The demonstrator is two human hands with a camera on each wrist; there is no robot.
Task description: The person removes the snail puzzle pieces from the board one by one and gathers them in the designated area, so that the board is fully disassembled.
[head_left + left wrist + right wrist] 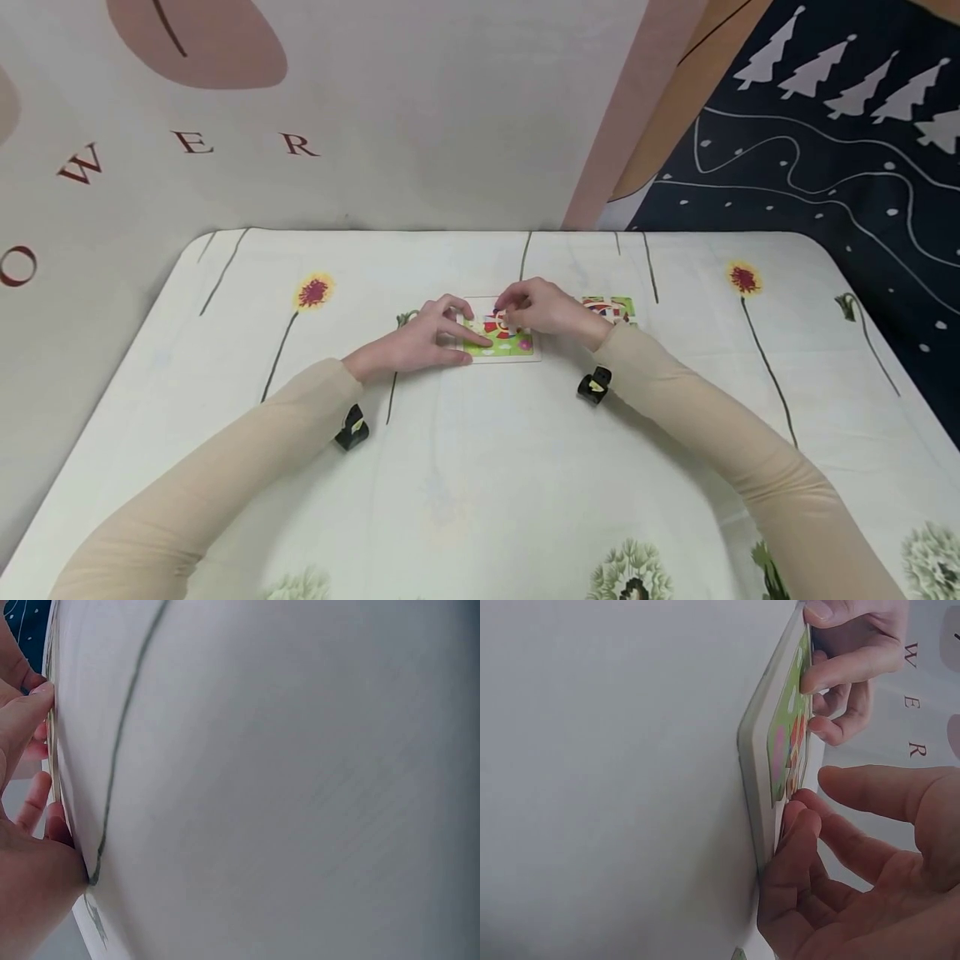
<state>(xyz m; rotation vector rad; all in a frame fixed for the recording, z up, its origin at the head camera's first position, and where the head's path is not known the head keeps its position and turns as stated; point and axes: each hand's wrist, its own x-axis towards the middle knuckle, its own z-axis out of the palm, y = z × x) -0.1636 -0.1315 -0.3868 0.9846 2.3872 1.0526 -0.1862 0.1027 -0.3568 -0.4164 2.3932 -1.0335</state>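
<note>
Your left hand rests extended fingers on the puzzle board, toward the table's far side, its lower part seemingly filled, while your right hand, its grasp impossible to tell, covers the upper right and puzzle pieces beside it seemingly remain.

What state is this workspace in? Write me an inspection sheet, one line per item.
Surface: pale flower-printed cloth.
Job's things: bordered picture board under both hands; colourful printed pieces to its right, partly hidden by the right arm.
Clutter: nothing seen.
Grippers: left hand touches the board; right hand is at its right part, grip unclear.
Cables: nothing seen.
Surroundings: pale lettered backdrop; dark tree-print panel at right.
</note>
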